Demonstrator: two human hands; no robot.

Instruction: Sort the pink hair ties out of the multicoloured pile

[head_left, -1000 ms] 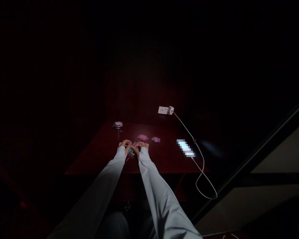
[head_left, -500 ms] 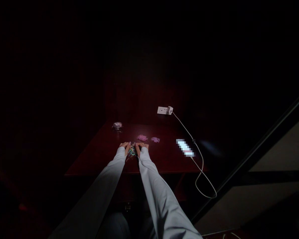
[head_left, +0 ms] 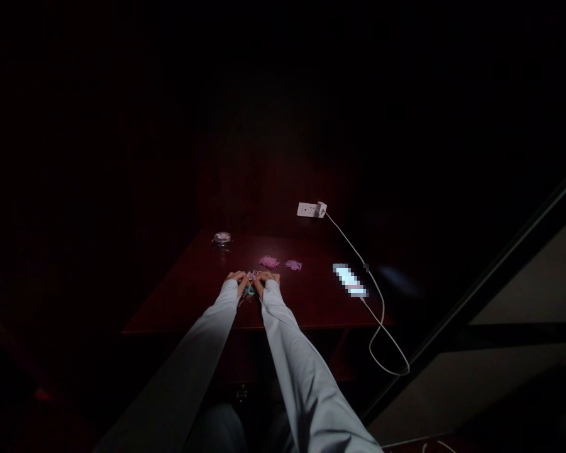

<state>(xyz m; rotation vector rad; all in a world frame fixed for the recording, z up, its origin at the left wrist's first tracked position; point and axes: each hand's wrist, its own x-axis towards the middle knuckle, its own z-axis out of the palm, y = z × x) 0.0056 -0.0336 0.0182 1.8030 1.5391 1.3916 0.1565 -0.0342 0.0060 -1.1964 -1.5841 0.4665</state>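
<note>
A mixed-colour pile of what look like small rubber bands [head_left: 249,290] lies near the front of the dark red table, between my hands. My left hand [head_left: 238,277] is at the pile's left side, fingers bent and pinched on bands at its far edge. From the right, my right hand [head_left: 266,277] pinches at the same spot, fingertips close to the left ones. Which bands each hand holds is too small to make out. Just beyond the hands lie a pink pile of bands [head_left: 268,262] and, right of it, a smaller purple pile [head_left: 293,265].
A clear round jar [head_left: 222,241] with a pale lid stands at the table's back left. On the right lies a phone with a lit, blurred screen [head_left: 350,280]. Its white cable [head_left: 383,302] loops past the table edge up to a wall socket [head_left: 306,209]. The surroundings are dark.
My fingertips have drawn closer together over the far part of the mixed pile, covering more of it. Pale pinkish bands now show between them. The other things have stayed in place.
</note>
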